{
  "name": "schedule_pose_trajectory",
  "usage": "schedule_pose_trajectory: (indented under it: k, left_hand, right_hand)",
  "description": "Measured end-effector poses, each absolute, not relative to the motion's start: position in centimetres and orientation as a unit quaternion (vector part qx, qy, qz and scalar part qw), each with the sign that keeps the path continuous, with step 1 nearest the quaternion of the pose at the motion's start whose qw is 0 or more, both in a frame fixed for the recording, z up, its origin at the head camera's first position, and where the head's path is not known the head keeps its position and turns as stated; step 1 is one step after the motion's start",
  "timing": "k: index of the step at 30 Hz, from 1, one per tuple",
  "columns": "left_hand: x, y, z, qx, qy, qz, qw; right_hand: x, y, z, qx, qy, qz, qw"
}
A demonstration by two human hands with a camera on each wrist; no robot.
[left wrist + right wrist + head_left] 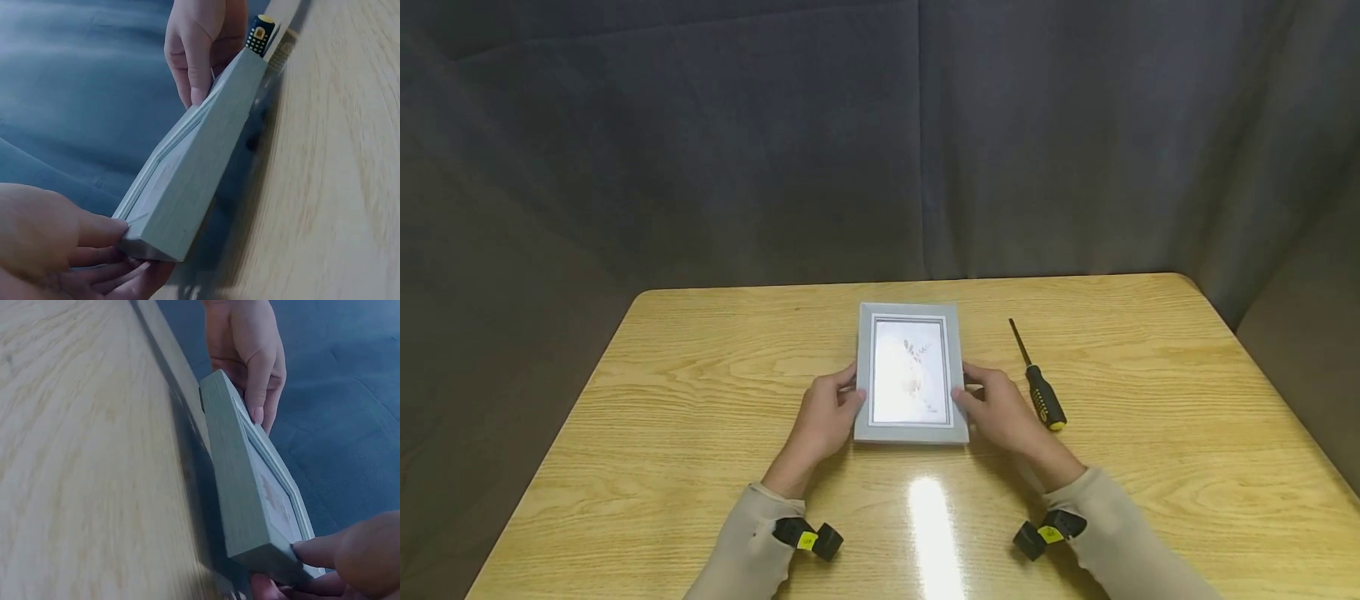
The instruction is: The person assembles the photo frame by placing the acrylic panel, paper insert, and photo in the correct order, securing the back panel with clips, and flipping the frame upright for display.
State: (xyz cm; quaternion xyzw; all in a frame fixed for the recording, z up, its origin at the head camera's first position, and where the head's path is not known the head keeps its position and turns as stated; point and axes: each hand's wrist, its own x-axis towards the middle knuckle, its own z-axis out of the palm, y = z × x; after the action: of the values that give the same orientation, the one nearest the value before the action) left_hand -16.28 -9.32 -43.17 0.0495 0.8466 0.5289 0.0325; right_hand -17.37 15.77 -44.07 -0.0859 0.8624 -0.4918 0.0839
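A pale grey-green picture frame with a faint plant print is held face up between both hands at the middle of the table. My left hand grips its left side, thumb on the front edge and fingers beneath. On the opposite side my right hand pinches the border the same way. Both wrist views show the frame's thick side wall raised over the wood, with a dark shadow below it. A screwdriver with a black and yellow handle lies just right of the right hand, its shaft pointing away.
The wooden table has rounded far corners. Behind it hangs a dark grey curtain, which also runs along both sides. Light glares off the tabletop in front of the frame.
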Motion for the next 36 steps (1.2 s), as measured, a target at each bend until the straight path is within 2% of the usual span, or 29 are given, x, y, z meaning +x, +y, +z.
schedule_pose_trajectory:
  k: [15, 36]
  left_hand:
    - [-16.3, -9.5, -43.8, 0.045, 0.892, 0.447, 0.059]
    - [-16.3, -9.6, -44.2, 0.046, 0.905, 0.418, 0.063]
  right_hand:
    - [-17.1, 15.4, -44.1, -0.117, 0.898, -0.413, 0.099]
    - [-16.9, 16.0, -43.7, -0.137, 0.914, -0.368, 0.100]
